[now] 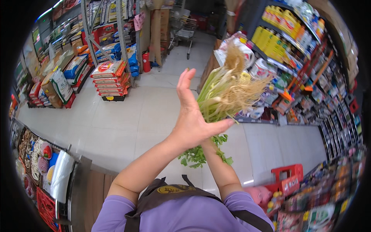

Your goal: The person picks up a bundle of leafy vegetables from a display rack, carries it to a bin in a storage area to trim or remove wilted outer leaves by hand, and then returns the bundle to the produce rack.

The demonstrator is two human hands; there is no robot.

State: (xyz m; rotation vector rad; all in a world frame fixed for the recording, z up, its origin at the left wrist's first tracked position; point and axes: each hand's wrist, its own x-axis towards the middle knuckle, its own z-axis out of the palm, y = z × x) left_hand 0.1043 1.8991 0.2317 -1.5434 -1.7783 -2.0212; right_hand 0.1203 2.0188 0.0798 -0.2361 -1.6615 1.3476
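A bunch of leafy green vegetables (216,90), seemingly celery, is held up before my chest. Its tangled pale brown roots point up and to the right, and the green stalks run down to leaves hanging near my forearms. My left hand (192,116) is in front of the bunch with fingers and thumb spread; whether it touches the stalks cannot be told. Behind it, my right forearm (220,169) reaches up to the bunch, but the right hand itself is hidden behind the left hand and the stalks.
Stacked red-and-white packages (111,78) stand on the tiled floor ahead. To the right are shelves of yellow bottles (268,43) and a red plastic crate (287,177). A produce display with a plastic bag roll (62,175) is at left; a shopping cart (184,33) stands farther back.
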